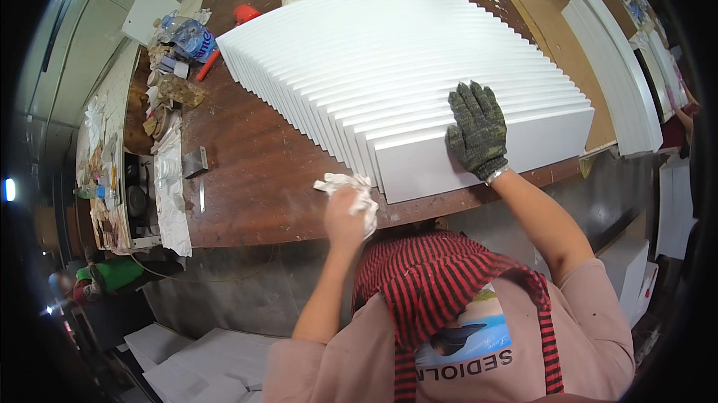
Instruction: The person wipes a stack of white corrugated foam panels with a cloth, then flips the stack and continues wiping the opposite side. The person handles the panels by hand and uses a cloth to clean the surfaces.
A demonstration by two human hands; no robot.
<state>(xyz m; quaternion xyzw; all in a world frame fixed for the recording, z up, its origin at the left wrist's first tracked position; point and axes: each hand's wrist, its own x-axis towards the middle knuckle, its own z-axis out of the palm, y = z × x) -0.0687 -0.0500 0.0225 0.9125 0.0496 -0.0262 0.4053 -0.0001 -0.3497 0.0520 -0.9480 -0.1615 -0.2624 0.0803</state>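
Note:
A long fanned row of white rectangular boxes or panels (479,148) leans across the brown tabletop (262,171), each overlapping the one behind it. My right hand (477,132), in a dark grey-green knit glove, lies with stretched fingers on the top edge and face of the nearest one. My bare left hand (345,216), slightly blurred, is closed around a crumpled white cloth (359,187). It is just left of the row's near lower corner, at the table's front edge.
A plastic bottle (187,36) and a red-handled tool (209,65) lie at the far left. A small metal block (195,162) sits near the left edge. More white panels (617,74) stand on the right beside brown cardboard (553,21). A person in green (120,274) is at lower left.

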